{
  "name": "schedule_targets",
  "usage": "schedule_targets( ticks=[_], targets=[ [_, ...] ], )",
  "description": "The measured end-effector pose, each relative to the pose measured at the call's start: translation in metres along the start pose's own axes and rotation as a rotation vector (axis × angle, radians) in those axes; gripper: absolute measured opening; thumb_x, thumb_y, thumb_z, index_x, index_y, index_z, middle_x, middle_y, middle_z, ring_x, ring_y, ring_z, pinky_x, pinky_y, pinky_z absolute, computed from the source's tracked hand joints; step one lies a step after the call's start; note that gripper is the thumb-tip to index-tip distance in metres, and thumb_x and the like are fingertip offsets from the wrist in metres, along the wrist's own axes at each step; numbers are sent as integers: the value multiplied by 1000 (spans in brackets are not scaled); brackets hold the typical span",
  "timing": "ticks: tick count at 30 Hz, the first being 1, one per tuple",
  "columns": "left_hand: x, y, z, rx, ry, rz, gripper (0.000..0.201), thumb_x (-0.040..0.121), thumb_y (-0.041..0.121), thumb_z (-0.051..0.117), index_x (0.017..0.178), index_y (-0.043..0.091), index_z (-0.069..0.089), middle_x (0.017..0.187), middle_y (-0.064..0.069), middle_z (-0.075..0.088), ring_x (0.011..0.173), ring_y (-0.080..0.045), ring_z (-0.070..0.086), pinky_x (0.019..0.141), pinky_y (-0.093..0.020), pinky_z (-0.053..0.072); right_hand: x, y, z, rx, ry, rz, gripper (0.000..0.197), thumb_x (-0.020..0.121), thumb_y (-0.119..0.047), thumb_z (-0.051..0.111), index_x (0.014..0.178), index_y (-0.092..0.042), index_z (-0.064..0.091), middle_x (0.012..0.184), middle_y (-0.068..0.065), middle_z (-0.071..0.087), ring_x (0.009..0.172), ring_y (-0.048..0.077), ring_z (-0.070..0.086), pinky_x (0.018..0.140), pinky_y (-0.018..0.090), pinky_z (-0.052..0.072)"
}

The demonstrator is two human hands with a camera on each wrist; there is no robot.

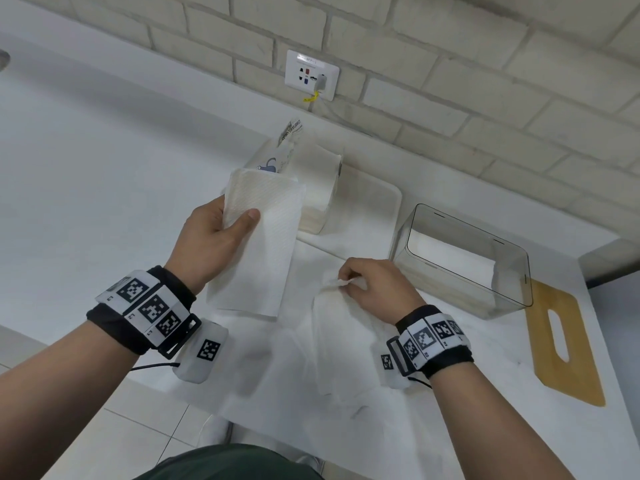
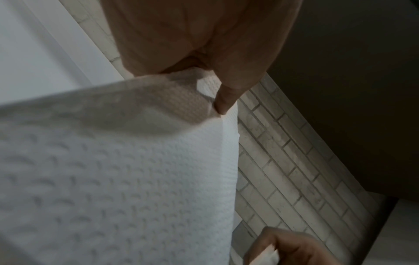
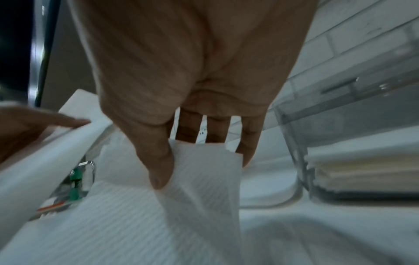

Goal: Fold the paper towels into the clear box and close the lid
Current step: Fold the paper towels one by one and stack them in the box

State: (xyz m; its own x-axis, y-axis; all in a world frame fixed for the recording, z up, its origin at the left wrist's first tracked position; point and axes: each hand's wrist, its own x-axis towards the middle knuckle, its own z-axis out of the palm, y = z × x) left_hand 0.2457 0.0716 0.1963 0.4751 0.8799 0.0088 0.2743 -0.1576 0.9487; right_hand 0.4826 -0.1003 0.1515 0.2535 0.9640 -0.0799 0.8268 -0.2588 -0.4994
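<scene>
My left hand [image 1: 221,225] grips the top of a white embossed paper towel [image 1: 258,251], thumb on its front; the sheet hangs down above the table. The left wrist view shows the same towel [image 2: 127,179] pinched under my thumb. My right hand [image 1: 360,282] pinches the corner of a second paper towel [image 1: 341,327] that lies crumpled on the table; in the right wrist view thumb and fingers hold that towel [image 3: 204,170]. The clear box [image 1: 464,261] stands open at the right with folded towels in its bottom [image 3: 362,172]. Its wooden lid [image 1: 561,344] lies beside it.
A paper towel roll [image 1: 322,178] in torn wrapping sits on a white tray [image 1: 377,202] against the brick wall. A wall socket [image 1: 311,74] with a plugged cable is above it. The white table [image 1: 450,427] ends near my body.
</scene>
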Motion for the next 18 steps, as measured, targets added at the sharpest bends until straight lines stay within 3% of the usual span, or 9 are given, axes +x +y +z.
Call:
schedule_targets(
  ticks=[3, 5, 8, 10, 12, 15, 18],
  targets=[
    [1, -1, 3, 4, -25, -19, 19, 102, 35, 61, 94, 19, 69, 91, 3, 75, 80, -14, 69, 72, -32, 52, -12, -1, -25, 103, 97, -14, 11, 90, -16, 73, 96, -24, 74, 93, -16, 70, 90, -2, 64, 81, 14, 44],
    [2, 0, 8, -2, -42, -34, 20, 102, 35, 61, 92, 19, 68, 88, 3, 75, 77, -14, 68, 69, -31, 50, -21, -6, -47, 181, 149, -16, 12, 88, -13, 76, 93, -25, 76, 91, -14, 70, 86, 2, 63, 75, 10, 41],
    [3, 5, 18, 13, -82, -30, 20, 102, 36, 60, 86, 25, 65, 83, 7, 73, 75, -13, 69, 67, -31, 50, -34, -17, -79, 302, 138, -5, 15, 87, -15, 80, 95, -27, 78, 94, -15, 74, 90, 8, 69, 82, 23, 51],
    [3, 9, 26, 43, -119, -1, 20, 103, 36, 59, 90, 22, 66, 86, 4, 74, 79, -16, 70, 70, -34, 53, -40, -27, -99, 394, 77, -12, 16, 85, -13, 81, 99, -21, 78, 96, -9, 77, 92, 15, 72, 88, 32, 55],
    [3, 14, 37, 59, -171, 28, 20, 103, 36, 58, 94, 21, 68, 86, 7, 76, 79, -12, 71, 70, -30, 54, -44, -35, -116, 482, 34, -49, 21, 83, -8, 81, 103, -12, 77, 98, -1, 78, 94, 20, 74, 91, 35, 57],
    [-2, 25, 54, 19, -300, 38, 17, 104, 33, 59, 91, 27, 68, 78, 22, 75, 70, 4, 69, 62, -11, 48, -42, -42, -126, 605, 72, -84, 26, 81, 0, 80, 106, -3, 74, 100, 5, 78, 94, 20, 75, 93, 33, 58],
    [-11, 30, 70, -25, -421, 3, 18, 105, 35, 57, 95, 28, 71, 85, 22, 76, 76, 4, 71, 70, -17, 51, -31, -38, -121, 600, 141, -36, 29, 83, 2, 78, 110, -7, 73, 104, 4, 78, 97, 22, 75, 93, 38, 59]
  ],
)
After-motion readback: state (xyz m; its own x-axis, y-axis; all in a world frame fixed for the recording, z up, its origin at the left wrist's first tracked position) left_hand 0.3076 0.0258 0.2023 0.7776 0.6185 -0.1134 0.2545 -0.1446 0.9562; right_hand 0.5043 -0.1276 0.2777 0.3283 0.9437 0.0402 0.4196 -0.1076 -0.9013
